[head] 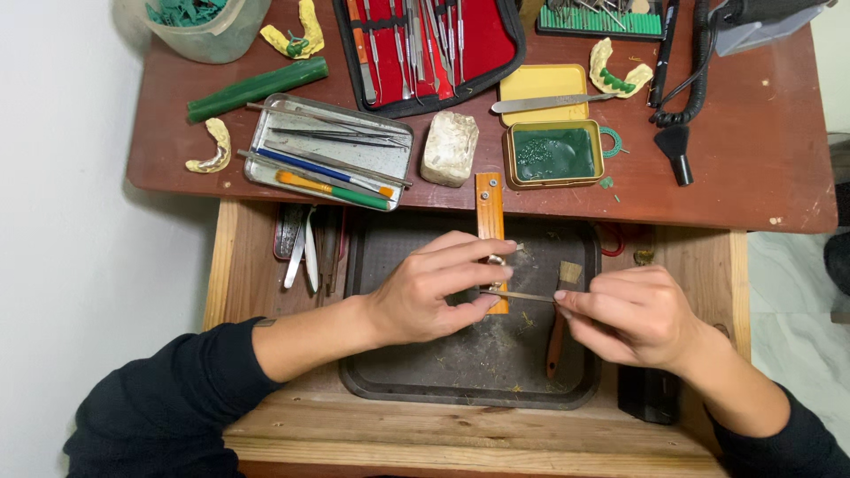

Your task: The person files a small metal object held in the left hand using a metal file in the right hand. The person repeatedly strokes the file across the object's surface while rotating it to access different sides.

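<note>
My left hand (pixel 438 283) pinches a small metal piece (pixel 496 260) against an orange wooden bench peg (pixel 489 208) that juts from the desk edge over a dark tray (pixel 460 376). My right hand (pixel 633 314) grips the end of a thin metal file (pixel 522 296), whose tip reaches under my left fingers. A wooden-handled brush (pixel 558 327) lies in the tray just below my right hand. Both sleeves are black.
On the red-brown desk (pixel 753 150) sit a metal tin of tools (pixel 329 150), a red instrument case (pixel 429 49), a white stone block (pixel 449 146), a tin of green wax (pixel 553 155), a yellow lid (pixel 542 84), yellow dental casts (pixel 212 146) and a green wax stick (pixel 257 88).
</note>
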